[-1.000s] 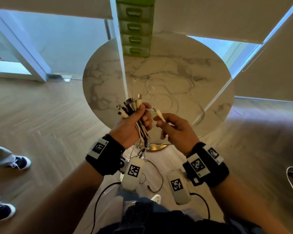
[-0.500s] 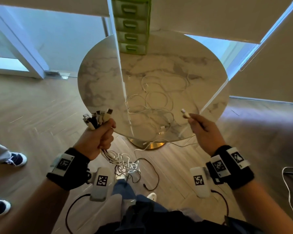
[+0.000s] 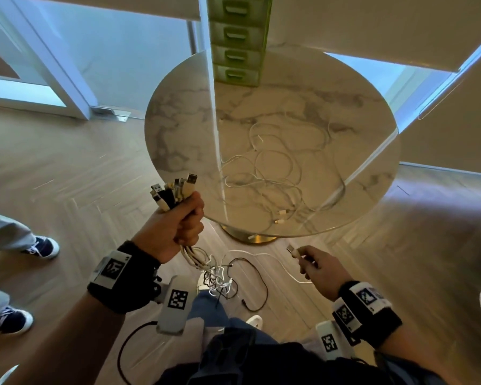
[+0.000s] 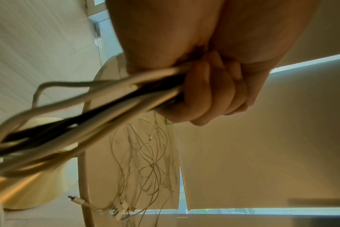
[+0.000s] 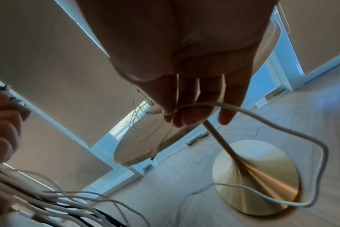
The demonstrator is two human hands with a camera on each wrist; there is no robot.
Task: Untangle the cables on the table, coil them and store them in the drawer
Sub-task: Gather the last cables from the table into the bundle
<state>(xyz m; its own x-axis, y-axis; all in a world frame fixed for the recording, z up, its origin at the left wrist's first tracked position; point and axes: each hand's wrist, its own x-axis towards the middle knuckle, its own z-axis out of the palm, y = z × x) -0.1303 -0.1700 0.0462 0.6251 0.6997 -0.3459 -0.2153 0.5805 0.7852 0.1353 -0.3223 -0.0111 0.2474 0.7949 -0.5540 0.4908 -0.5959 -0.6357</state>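
Since half a second ago the right hand [image 3: 315,269] has dropped below the table [image 3: 178,129] rim, pinching one white cable [image 5: 262,122] by its plug, probably to draw it free. Fisted, the left hand [image 3: 175,229] clamps the bundle of cables [image 3: 175,190], plugs up, so sorted ends stay together. Loose cables [image 3: 272,173] remain on the table; the green drawer unit [image 3: 235,40] stands behind, apparently closed.

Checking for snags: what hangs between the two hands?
In the head view, a thin white cable sags from the left hand's bundle to the right hand.
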